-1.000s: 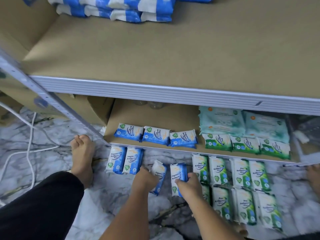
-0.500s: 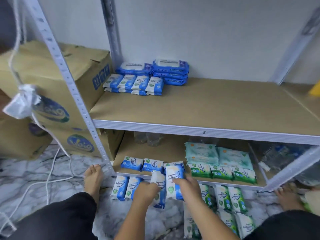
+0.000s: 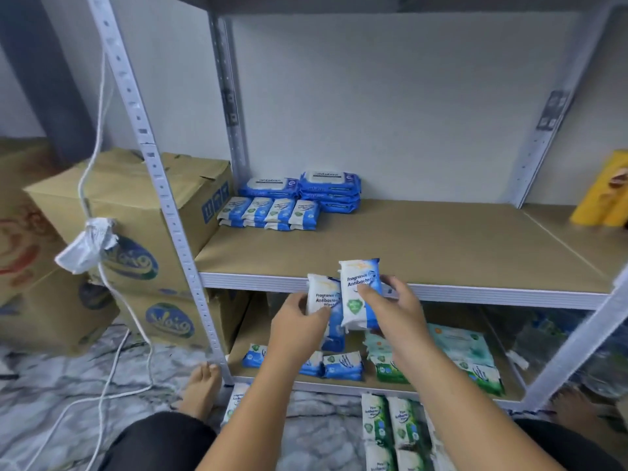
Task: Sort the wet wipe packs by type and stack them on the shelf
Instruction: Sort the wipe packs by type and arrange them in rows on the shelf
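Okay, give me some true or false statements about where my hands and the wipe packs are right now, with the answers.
1. The left hand grips the lower blue pack and the right hand grips the higher blue pack. True.
2. Both held packs lie flat on the middle shelf. False: they are held up at its front edge, not set down.
3. Green packs are stacked on the middle shelf. False: it holds only blue stacks at its back left; green packs lie on the floor and the bottom shelf.
4. Cardboard boxes stand left of the shelving. True.
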Available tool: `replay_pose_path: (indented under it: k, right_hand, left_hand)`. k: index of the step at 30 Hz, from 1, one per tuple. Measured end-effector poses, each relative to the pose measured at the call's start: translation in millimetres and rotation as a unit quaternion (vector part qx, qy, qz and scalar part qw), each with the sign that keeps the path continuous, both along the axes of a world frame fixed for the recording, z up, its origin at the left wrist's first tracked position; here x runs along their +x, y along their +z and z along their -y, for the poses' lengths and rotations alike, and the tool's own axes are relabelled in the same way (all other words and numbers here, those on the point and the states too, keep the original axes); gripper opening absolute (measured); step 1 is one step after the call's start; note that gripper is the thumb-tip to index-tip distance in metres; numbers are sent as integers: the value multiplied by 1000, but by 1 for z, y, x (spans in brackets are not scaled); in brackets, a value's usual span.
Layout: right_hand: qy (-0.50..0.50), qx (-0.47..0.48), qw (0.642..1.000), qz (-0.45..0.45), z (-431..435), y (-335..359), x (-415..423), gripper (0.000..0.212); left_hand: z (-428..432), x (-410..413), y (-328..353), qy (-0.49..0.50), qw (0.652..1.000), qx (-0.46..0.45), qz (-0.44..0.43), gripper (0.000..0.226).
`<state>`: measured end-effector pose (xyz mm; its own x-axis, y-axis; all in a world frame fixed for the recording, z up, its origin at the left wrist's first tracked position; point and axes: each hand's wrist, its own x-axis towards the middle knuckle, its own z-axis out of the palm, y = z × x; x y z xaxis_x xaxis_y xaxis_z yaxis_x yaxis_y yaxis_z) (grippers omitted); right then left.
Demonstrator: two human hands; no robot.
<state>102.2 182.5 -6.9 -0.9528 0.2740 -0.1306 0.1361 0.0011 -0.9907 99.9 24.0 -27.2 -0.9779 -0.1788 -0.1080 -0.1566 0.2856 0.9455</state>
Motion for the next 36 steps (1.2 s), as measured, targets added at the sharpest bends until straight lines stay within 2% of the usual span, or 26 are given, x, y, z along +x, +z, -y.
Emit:
replay_pose_path:
  k: [4, 9, 14, 18, 21, 23, 24, 26, 27, 29, 32, 36]
  right_hand:
    - [0, 37, 999, -27, -12, 14, -31, 53]
    - [-29, 76, 996, -29, -16, 10, -84, 39]
    - [-24, 188, 982, 11, -15, -5, -123, 41]
    - [-34, 269, 962, 42, -18, -9, -138, 31]
    - [-53, 335, 940, 25, -22, -12, -146, 19]
    - [-56, 346, 937, 16, -25, -14, -148, 19]
    - [-53, 344, 937, 14, -25, -13, -147, 25]
    - [-55, 358, 932, 2, -27, -12, -142, 56]
    - [-55, 371, 927, -15, -29, -12, -140, 64]
    - [-34, 390, 918, -60, -31, -10, -135, 56]
    - [22, 390, 915, -102, -35, -14, -132, 33]
    - [48, 359, 926, -104, -39, -15, -127, 32]
  left_hand:
    - [1, -28, 16, -25, 999, 10, -21, 38]
    - [-1, -78, 24, -35, 997, -32, -54, 40]
    - [-8, -128, 7, -45, 995, -61, -69, 44]
    - [-11, -148, 0, -53, 974, -180, -129, 43]
    - [-8, -155, -4, -53, 945, -291, -139, 54]
    - [-8, -158, -7, -41, 933, -323, -152, 60]
    - [-8, -158, -7, -35, 930, -329, -158, 60]
    - [-8, -156, -7, -30, 932, -319, -171, 58]
    - [-8, -155, -6, -30, 935, -306, -176, 56]
    - [-6, -152, -4, -31, 939, -285, -192, 54]
    - [-1, -153, -7, -38, 934, -277, -223, 37]
    - [5, -152, -10, -57, 938, -253, -231, 33]
